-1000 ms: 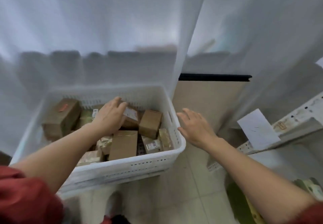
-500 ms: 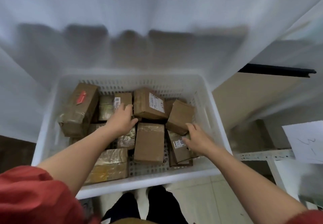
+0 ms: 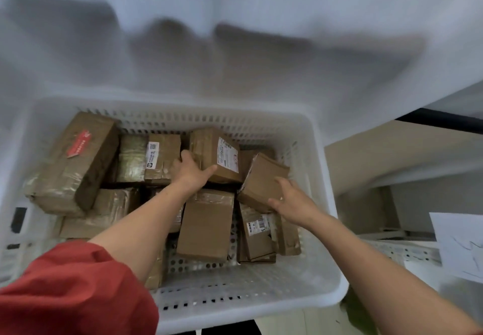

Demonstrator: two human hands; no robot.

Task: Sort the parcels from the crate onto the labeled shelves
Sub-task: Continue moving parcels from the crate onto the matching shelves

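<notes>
A white perforated crate [image 3: 324,185] holds several brown cardboard parcels. My left hand [image 3: 189,172] grips the near left corner of a labeled parcel [image 3: 217,154] at the back middle, thumb across its front edge. My right hand [image 3: 292,200] holds the lower right edge of a tilted plain parcel [image 3: 261,180] on the crate's right side. A long taped parcel with a red sticker [image 3: 73,162] leans at the far left. A flat plain parcel [image 3: 206,223] lies in the middle, between my forearms.
White cloth [image 3: 235,34] hangs behind the crate. At the right stands a white metal shelf rail [image 3: 407,251] with a white paper sheet [image 3: 462,243] on it. Above that is a beige panel [image 3: 392,157] with a dark top edge.
My left hand moved right from the label-marked box to the labeled parcel at the back. My right hand moved up from the low barcode parcel and took hold of the tilted plain one.
</notes>
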